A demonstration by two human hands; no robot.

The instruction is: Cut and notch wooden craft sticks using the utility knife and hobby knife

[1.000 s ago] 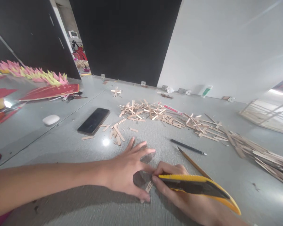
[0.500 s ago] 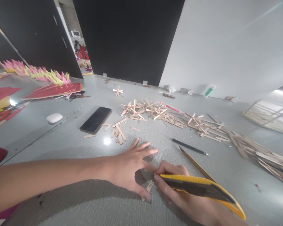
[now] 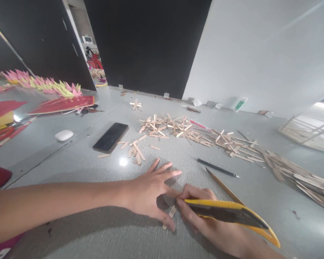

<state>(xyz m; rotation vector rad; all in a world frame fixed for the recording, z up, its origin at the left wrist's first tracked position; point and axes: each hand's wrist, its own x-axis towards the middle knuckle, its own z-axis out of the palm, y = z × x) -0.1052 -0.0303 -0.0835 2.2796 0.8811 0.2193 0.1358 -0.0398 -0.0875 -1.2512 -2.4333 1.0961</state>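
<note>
My right hand [image 3: 205,223] is closed round a yellow and black utility knife [image 3: 226,211], its front end down by my fingertips. Fingers and knife hide the blade. Below them a small wooden craft stick [image 3: 173,211] lies on the grey surface, with dark line marks drawn on it. My left hand [image 3: 145,189] is spread out, its thumb pressing on the near end of the stick. The left index finger reaches to the stick's far end, beside my right fingertips. A black pen [image 3: 217,168] and a brown pointed stick [image 3: 224,187] lie beyond my right hand.
Piles of wooden sticks [image 3: 164,126] spread ahead, with longer strips [image 3: 299,172] at the right. A phone [image 3: 111,137] and a white earbud case [image 3: 64,135] lie to the left. Pink and yellow folded paper [image 3: 43,82] sits farther back, before dark panels [image 3: 145,43].
Both hands stay almost where they were. The knife's rear end has shifted very slightly up and left, and the view has moved a little.
</note>
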